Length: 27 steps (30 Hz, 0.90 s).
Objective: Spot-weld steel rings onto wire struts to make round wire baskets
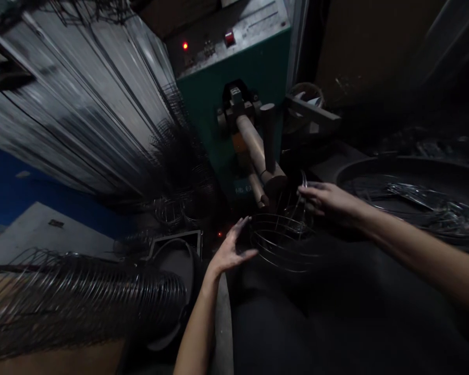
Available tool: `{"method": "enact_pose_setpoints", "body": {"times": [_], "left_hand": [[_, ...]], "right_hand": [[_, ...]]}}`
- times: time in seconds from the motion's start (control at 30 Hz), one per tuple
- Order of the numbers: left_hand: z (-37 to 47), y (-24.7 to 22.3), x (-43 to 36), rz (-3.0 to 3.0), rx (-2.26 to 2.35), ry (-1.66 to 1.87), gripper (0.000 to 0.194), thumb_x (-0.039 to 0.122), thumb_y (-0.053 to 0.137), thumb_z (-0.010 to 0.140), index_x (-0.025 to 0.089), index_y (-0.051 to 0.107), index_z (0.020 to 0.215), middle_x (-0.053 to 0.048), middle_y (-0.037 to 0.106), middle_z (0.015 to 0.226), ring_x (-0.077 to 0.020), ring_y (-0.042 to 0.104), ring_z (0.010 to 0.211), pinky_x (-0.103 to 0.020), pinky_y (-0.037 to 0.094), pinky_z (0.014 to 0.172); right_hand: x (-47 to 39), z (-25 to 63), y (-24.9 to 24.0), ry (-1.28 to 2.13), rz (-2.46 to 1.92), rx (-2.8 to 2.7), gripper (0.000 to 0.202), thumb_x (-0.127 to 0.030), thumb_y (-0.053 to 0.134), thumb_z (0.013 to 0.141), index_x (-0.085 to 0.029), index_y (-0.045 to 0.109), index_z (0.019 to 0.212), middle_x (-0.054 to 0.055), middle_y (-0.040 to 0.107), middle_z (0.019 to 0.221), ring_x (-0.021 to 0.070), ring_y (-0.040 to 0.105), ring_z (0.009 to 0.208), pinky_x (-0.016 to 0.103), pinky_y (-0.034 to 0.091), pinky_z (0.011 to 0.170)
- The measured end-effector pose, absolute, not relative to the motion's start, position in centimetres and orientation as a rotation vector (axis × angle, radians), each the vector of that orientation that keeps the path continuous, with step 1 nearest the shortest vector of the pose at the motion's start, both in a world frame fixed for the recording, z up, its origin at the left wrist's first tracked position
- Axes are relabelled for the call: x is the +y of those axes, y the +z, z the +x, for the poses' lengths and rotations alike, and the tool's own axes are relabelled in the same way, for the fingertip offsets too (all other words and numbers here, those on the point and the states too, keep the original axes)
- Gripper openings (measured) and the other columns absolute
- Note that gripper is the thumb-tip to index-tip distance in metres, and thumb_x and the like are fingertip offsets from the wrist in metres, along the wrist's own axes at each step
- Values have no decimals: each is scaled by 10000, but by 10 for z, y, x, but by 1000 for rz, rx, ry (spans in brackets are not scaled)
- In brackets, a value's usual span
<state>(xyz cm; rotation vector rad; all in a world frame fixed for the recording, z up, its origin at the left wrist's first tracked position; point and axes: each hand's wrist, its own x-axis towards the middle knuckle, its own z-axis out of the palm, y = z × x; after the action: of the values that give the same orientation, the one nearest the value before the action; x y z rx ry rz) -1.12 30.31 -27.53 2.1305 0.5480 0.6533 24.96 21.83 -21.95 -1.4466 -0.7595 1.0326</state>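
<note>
A round wire frame (271,259), made of thin curved rings, sits low in front of me, just below the arms of a green spot-welding machine (203,109). My left hand (232,249) is at the frame's left side, thumb and fingers spread; whether its fingertips touch the wire, I cannot tell. On the other side my right hand (322,198) pinches a small bent wire piece (304,179) that points upward. Dim light hides where this piece ends against the frame. The welder's thick upper arm (254,140) reaches toward both hands, with a thinner lower arm (258,190) beneath it.
Many wire rings (140,286) are stacked in a row at lower left. A large round tub (347,169) with loose wire pieces (445,208) stands at right. More wire frames (168,211) lie beside the machine. A red lamp (185,46) glows on top.
</note>
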Motion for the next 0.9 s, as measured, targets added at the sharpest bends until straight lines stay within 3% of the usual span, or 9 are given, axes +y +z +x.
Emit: {"method": "enact_pose_setpoints", "body": {"times": [0.07, 0.13, 0.2, 0.27, 0.33, 0.43, 0.53, 0.7, 0.9], "left_hand": [[2, -268, 282, 1985, 638, 689, 447, 433, 542, 872, 215, 547, 1263, -107, 540, 1333, -256, 462, 1278, -459, 339, 1099], [27, -266, 260, 1866, 660, 705, 366, 442, 462, 913, 194, 645, 1110, -95, 649, 1165, -236, 571, 1142, -410, 412, 1032], [51, -269, 241, 1722, 637, 675, 360, 461, 478, 901, 169, 673, 982, -70, 695, 880, -203, 647, 889, -339, 501, 857], [63, -272, 228, 1602, 616, 645, 360, 473, 494, 890, 154, 660, 911, -14, 606, 646, -140, 591, 644, -255, 487, 665], [61, -271, 220, 1603, 604, 639, 344, 467, 503, 889, 154, 644, 864, 9, 549, 616, -106, 522, 590, -215, 436, 606], [45, -258, 214, 1778, 565, 629, 318, 440, 503, 889, 162, 636, 812, -9, 596, 731, -117, 540, 694, -214, 429, 675], [32, -240, 212, 1916, 588, 697, 297, 420, 498, 886, 168, 627, 796, -5, 598, 736, -120, 537, 696, -211, 422, 673], [26, -225, 220, 1908, 707, 842, 289, 403, 513, 874, 158, 612, 759, 2, 570, 722, -108, 514, 696, -202, 404, 662], [26, -275, 232, 1664, 787, 315, 399, 481, 466, 883, 123, 625, 802, 49, 388, 524, -68, 357, 451, -192, 291, 460]], "right_hand": [[189, 221, -248, 811, -1538, -955, 130, -312, 573, 825, -184, 592, 814, 27, 598, 622, 141, 534, 491, 226, 443, 426], [166, 189, -275, 581, -1591, -1168, 149, -320, 565, 805, -210, 629, 884, 76, 674, 837, 229, 643, 754, 340, 549, 664], [146, 169, -291, 488, -1611, -1409, 175, -299, 512, 821, -234, 655, 898, 84, 682, 911, 263, 651, 853, 395, 540, 786], [127, 172, -292, 487, -1585, -1652, 227, -289, 454, 858, -252, 675, 897, 75, 683, 846, 254, 662, 775, 382, 549, 746], [108, 198, -278, 337, -1575, -1735, 261, -292, 431, 890, -265, 683, 954, 77, 685, 870, 240, 662, 775, 358, 549, 727], [94, 253, -243, -34, -1707, -1662, 311, -292, 467, 894, -261, 641, 1150, 119, 610, 1191, 280, 592, 1060, 417, 482, 907], [103, 289, -218, 147, -1758, -1839, 347, -238, 512, 868, -272, 635, 1191, 89, 592, 1244, 278, 575, 1104, 402, 454, 945], [114, 278, -218, 488, -1764, -1751, 211, -235, 620, 829, -230, 736, 1006, 50, 711, 964, 260, 667, 871, 330, 510, 812], [102, 256, -252, 727, -1990, -1737, 260, -236, 543, 885, -141, 726, 1043, 104, 694, 1029, 296, 645, 979, 355, 492, 902]]}}
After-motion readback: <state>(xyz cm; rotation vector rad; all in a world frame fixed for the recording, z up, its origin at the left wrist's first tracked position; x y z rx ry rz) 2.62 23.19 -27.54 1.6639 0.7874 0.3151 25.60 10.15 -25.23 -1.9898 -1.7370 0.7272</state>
